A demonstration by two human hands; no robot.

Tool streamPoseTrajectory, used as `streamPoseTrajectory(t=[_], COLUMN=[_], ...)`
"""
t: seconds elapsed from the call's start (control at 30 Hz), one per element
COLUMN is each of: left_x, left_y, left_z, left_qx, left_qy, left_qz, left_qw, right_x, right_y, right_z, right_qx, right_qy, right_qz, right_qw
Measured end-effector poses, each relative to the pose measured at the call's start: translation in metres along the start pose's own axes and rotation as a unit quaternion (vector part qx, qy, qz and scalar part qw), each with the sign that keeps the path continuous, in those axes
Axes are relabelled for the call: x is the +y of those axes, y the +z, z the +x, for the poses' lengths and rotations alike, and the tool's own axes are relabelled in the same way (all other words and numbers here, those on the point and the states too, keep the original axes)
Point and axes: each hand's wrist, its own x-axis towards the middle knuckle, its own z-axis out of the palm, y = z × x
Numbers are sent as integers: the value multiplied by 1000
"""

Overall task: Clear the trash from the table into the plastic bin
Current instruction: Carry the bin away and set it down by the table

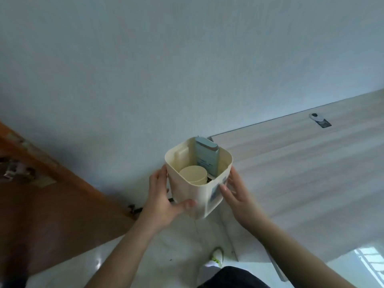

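Observation:
A cream plastic bin (pixel 191 194) is held in the air beside the left end of the wooden table (pixel 301 163). My left hand (pixel 164 196) grips its left wall, thumb curled across the front. My right hand (pixel 232 190) presses the right wall with fingers nearly straight. Inside the bin stand a cream paper cup (pixel 193 174) and a grey-blue carton (pixel 206 159) that leans against the back wall.
A small silver and black object (pixel 320 120) lies near the table's far edge. A brown wooden door (pixel 52 204) fills the left side. White glossy floor lies below, with my foot in a white sock (pixel 216 258).

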Motion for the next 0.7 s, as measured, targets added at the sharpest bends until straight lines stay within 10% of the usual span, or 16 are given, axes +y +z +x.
streamPoseTrajectory(t=[0.7], left_x=[8], left_y=[157], left_z=[182], left_qx=[-232], left_qy=[33], left_qz=[84], left_qw=[968], right_x=[51], right_y=[-159], right_z=[61], right_qx=[159], right_qy=[183], right_qz=[7], right_qw=[970])
